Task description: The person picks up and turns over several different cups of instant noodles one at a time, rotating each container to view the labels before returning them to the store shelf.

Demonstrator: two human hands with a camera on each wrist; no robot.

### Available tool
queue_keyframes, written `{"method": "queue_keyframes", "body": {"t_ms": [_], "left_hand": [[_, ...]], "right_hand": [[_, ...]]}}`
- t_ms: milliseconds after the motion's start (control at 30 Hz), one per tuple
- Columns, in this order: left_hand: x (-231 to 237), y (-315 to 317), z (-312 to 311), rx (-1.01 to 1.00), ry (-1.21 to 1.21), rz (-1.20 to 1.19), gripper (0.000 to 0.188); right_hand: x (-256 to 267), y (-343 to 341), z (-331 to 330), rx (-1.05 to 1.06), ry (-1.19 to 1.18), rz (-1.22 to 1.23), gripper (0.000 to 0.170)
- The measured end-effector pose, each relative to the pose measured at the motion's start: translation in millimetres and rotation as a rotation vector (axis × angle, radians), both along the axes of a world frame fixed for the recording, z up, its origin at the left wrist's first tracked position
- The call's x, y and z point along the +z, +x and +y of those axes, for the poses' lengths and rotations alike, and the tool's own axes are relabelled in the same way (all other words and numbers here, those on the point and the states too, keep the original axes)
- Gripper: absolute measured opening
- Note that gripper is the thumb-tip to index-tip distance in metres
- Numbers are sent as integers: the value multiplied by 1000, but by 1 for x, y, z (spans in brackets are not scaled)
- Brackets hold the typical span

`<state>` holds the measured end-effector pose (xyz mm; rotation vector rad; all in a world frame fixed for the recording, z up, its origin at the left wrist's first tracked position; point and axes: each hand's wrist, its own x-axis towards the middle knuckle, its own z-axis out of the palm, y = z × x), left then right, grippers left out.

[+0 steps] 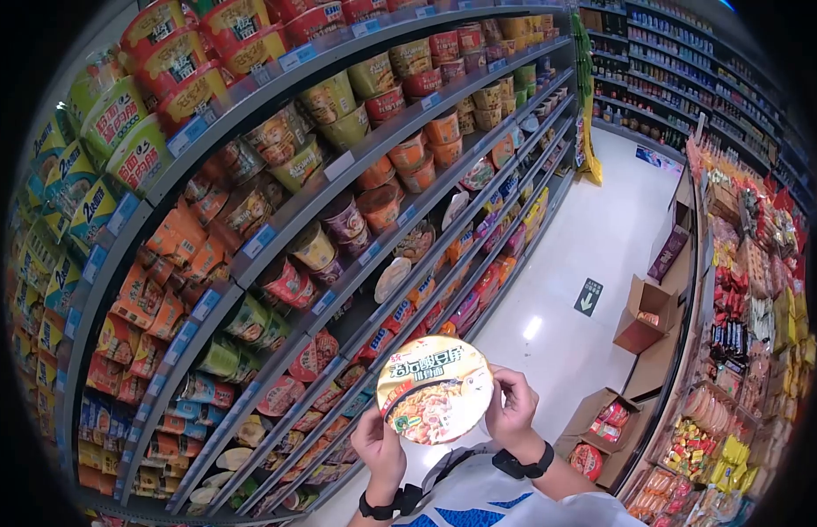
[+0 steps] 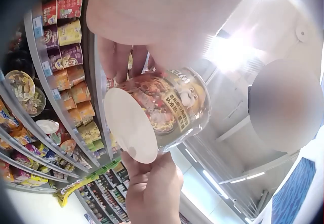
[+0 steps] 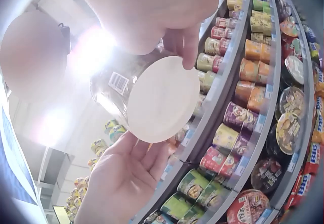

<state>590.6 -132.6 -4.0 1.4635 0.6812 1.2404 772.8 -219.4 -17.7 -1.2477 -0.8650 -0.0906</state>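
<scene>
A round instant noodle tub [image 1: 434,389] is held between two hands in front of the body, its printed lid facing up toward the head camera. The left hand [image 1: 379,446] grips its lower left side, and the right hand [image 1: 512,407] grips its right side. From below, the left wrist view shows the tub's pale round base [image 2: 131,125] and its printed wall, with the right hand [image 2: 154,189] at the rim of the base. In the right wrist view, a barcode label [image 3: 118,82] shows on the tub's wall, and the left hand's [image 3: 121,181] fingers lie behind the base [image 3: 164,100].
Tall shelves of noodle cups and packets [image 1: 338,180] run along the left. On the right stand a display of packaged snacks [image 1: 733,351] and open cardboard boxes [image 1: 644,314]. A pale floor aisle [image 1: 562,255] with a green arrow sign [image 1: 589,297] lies between them.
</scene>
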Motion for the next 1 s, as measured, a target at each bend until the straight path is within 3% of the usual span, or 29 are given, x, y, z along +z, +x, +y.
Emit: {"method": "queue_keyframes", "body": {"t_ms": [333,400,433,467,567,667,733,800,867,1000], "left_hand": [[17,70,22,-2,2,-102,37],[18,78,27,34,36,-139,35],[18,82,30,55,53,-157,34],[16,85,34,68,55,-167,34],[15,92,46,144,144,-226,38],[3,91,61,128,140,-239,41],[17,99,70,83,188,-340,50],[46,107,69,2,-65,-408,63],[29,101,85,-54,-134,-389,69],[26,104,93,-130,-137,-368,72]], "right_hand": [[49,62,13,40,39,-328,19],[51,65,22,171,94,-181,37],[42,70,27,320,101,-100,56],[40,74,34,334,101,-110,56],[38,80,51,668,211,129,65],[58,88,54,761,124,147,67],[54,93,59,798,129,94,66],[54,99,61,834,129,39,65],[56,103,64,686,123,-161,74],[48,111,71,677,151,-145,77]]}}
